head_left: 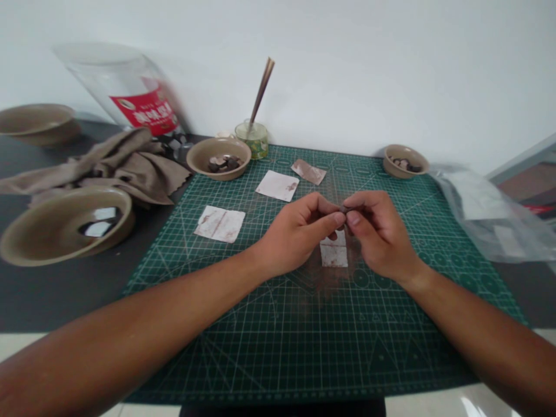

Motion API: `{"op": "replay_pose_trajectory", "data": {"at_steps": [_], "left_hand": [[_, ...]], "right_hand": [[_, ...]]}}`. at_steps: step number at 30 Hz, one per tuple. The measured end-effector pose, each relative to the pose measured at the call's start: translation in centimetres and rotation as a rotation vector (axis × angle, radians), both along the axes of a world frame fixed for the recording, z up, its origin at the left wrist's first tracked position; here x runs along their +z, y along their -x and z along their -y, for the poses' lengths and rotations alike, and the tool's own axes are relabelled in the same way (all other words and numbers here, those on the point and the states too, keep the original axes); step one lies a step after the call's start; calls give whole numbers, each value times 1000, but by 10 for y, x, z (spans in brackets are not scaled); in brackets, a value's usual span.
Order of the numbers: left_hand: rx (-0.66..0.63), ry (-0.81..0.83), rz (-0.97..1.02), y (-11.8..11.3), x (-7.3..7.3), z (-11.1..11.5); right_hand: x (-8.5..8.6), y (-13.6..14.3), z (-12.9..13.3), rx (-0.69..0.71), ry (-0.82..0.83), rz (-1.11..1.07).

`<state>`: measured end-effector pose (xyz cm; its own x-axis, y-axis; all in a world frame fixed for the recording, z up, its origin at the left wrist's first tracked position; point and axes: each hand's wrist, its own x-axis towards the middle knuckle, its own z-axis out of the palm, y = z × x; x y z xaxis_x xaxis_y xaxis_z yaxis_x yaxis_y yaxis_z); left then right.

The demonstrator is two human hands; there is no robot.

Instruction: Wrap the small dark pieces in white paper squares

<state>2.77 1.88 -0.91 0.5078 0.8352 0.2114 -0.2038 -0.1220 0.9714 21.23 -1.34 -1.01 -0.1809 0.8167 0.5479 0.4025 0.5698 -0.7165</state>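
Both hands meet above the green cutting mat (pixel 278 324), right of its middle. My left hand (pixel 304 229) and my right hand (pixel 380 231) pinch one small dark piece (pixel 343 209) between thumbs and fingers; most of it is hidden by the fingertips. Beneath them lies a stained white paper square (pixel 334 256), partly covered by my left hand. Another stained paper (pixel 220 224) is on the mat to the left. Farther back are a white square (pixel 278 185) with a brown smear and a brownish paper (pixel 308 172).
Bowls with dark pieces stand at the back left (pixel 219 157) and back right (pixel 405 161). A large bowl (pixel 65 226), a brown cloth (pixel 130 165), a clear jar (pixel 125 87) and a glass cup (pixel 252 139) with sticks are left. A plastic bag (pixel 490 208) lies right.
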Motion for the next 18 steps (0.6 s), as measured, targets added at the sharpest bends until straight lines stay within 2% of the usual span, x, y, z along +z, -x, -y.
{"op": "replay_pose_trajectory", "data": {"at_steps": [8, 14, 18], "left_hand": [[-49, 33, 98, 0, 0, 2], [-57, 140, 119, 0, 1, 2], [-114, 157, 95, 0, 1, 1]], "right_hand": [[-1, -2, 1, -40, 15, 1], [-2, -5, 0, 130, 45, -111], [2, -4, -1, 72, 30, -66]]}}
